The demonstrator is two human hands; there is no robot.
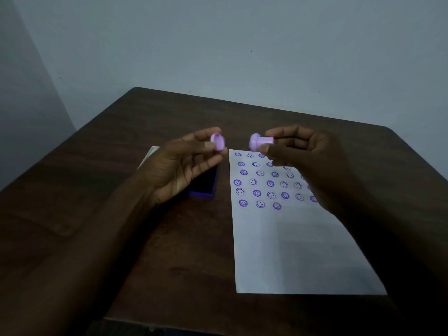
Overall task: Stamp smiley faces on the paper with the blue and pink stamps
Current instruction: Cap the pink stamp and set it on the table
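My right hand [308, 163] covers the upper right part of the paper [295, 251], hiding several stamped faces [260, 183] there. My left hand [184, 166] conceals most of the ink pad [206, 185] and of a pale sheet [151, 154] behind it; only a corner of that sheet shows. The stamp [260, 141] face points sideways and is too small to read. Both my forearms run out of the bottom edge. The table [72, 190] is cut off at left, right and bottom.
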